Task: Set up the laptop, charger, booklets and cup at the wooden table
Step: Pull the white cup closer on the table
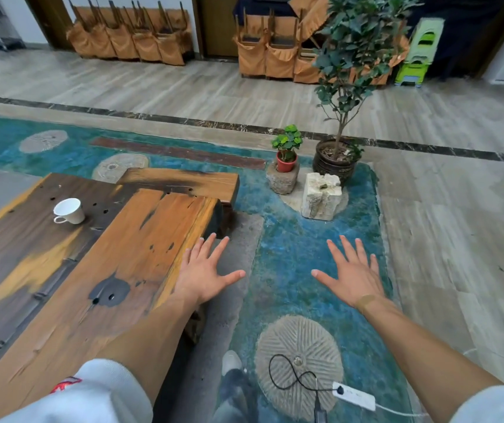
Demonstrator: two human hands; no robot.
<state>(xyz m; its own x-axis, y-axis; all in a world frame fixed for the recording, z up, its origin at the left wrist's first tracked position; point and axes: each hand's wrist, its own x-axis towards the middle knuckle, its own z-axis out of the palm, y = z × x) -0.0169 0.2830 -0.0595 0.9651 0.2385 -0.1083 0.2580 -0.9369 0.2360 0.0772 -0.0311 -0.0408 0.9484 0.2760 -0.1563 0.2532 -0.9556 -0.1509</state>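
Note:
A white cup (69,211) stands upright on the dark left part of the wooden table (116,264), handle toward me. My left hand (206,271) hovers palm down over the table's right edge, fingers spread, holding nothing. My right hand (353,274) is out over the blue floor, fingers also spread and empty. On the floor near my feet lies a white power strip (355,395) with a black plug and a looped black charger cable (287,375). No laptop or booklets are in view.
A wooden bench (183,181) sits past the table's far end. Two potted plants (334,154) and stone blocks (321,196) stand on the blue floor to the right. Stacked chairs (131,35) line the back wall. My shoe (231,361) is beside the table.

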